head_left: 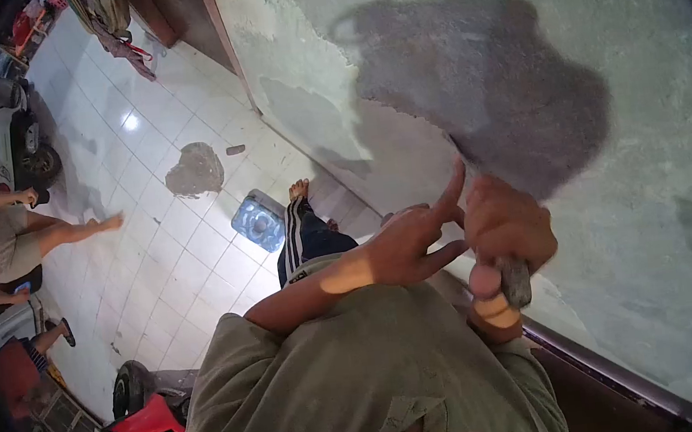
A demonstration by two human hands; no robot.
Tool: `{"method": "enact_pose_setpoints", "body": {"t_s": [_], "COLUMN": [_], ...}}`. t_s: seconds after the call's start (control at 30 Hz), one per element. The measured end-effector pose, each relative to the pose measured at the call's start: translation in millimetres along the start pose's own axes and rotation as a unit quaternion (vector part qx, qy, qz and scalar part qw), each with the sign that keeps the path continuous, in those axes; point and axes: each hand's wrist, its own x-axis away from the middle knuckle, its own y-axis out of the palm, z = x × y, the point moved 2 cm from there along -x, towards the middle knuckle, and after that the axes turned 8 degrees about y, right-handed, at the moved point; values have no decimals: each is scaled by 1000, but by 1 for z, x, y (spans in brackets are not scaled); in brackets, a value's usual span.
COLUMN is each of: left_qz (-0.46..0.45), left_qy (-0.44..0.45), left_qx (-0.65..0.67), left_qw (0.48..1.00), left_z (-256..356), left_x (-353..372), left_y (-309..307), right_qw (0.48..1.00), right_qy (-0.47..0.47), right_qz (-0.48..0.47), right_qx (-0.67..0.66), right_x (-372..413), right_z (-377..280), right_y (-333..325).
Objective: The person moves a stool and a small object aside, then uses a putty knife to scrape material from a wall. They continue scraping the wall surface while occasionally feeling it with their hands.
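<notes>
My right hand is wrapped around the worn handle of what looks like a trowel. Its blade is mostly hidden, with a thin dark edge showing against the wall. Beside it, my left hand has its index finger stretched toward that edge and its thumb apart, holding nothing visible. Both hands are close to the wall, at the border of a grey plaster patch. A dark shadow falls across the wall beyond my fingers.
On the tiled floor lie a grey mortar patch, a small block and a blue patterned container by my foot. Another person sits at the left near a motorbike. A red fairing lies lower left.
</notes>
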Motion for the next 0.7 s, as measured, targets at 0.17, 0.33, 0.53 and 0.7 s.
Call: {"method": "enact_pose_setpoints", "body": {"t_s": [0.17, 0.33, 0.53, 0.7], "left_qz": [-27, -7, 2, 20], "left_qy": [-64, -31, -321, -587], "left_qx": [-20, -71, -394, -694], "left_qw": [997, 997, 861, 416], "left_z": [1, -4, -13, -8], "left_x": [0, 9, -3, -28], "left_y": [-3, -6, 14, 57], "right_qw": [982, 996, 989, 967], "right_qy": [65, -24, 0, -39], "right_qz": [51, -54, -82, -146], "right_qx": [170, 69, 125, 204], "right_x": [11, 7, 6, 6], "right_z": [16, 4, 17, 0], "right_y": [1, 16, 26, 36]}}
